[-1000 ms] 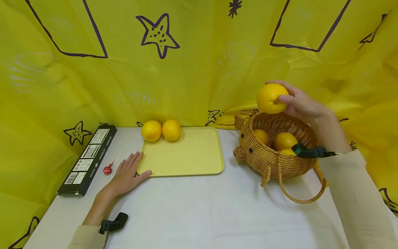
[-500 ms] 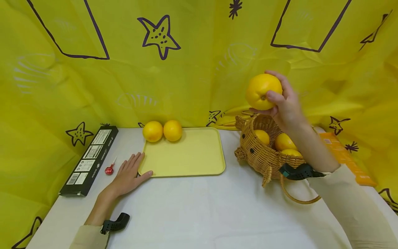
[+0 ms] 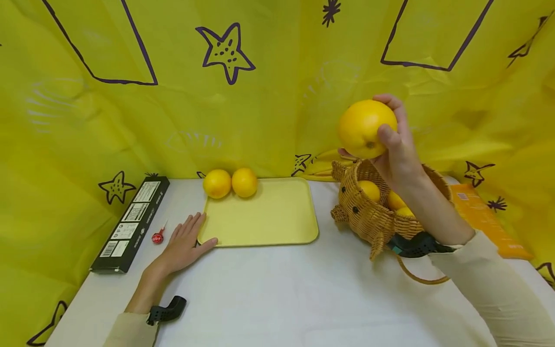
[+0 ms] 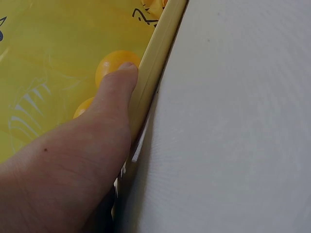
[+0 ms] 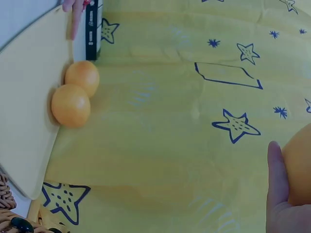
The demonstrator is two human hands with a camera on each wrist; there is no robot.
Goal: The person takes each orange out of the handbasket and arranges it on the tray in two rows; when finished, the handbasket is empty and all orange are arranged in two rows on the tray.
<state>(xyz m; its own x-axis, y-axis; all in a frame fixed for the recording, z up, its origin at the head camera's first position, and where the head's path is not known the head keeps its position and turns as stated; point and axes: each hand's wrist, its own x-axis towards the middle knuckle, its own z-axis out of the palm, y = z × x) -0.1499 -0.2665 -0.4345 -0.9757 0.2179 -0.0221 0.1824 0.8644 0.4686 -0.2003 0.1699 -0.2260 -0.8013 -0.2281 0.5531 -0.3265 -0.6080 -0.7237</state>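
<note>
In the head view my right hand [image 3: 402, 149] grips an orange [image 3: 364, 123] in the air, above and slightly left of the wicker pig basket [image 3: 368, 219]. Its thumb lies on the near side of the fruit, and fingers wrap the far side. Inside the basket are more oranges [image 3: 369, 191], partly hidden by my forearm. My left hand [image 3: 184, 244] lies with straight fingers along the left edge of a pale yellow tray [image 3: 264, 217], thumb at the front corner. Two oranges [image 3: 244, 182] sit side by side in the tray's back left corner.
Left of the tray stand a long black box [image 3: 132, 224] and a red lollipop [image 3: 158, 236] on the white table. An orange packet [image 3: 490, 219] lies right of the basket. A yellow patterned cloth [image 3: 277, 86] hangs behind everything. The basket's handle [image 3: 422, 278] droops toward the front.
My right hand has lifted the orange up and to the left, away from over the basket's opening. My left hand has stayed at the tray's edge.
</note>
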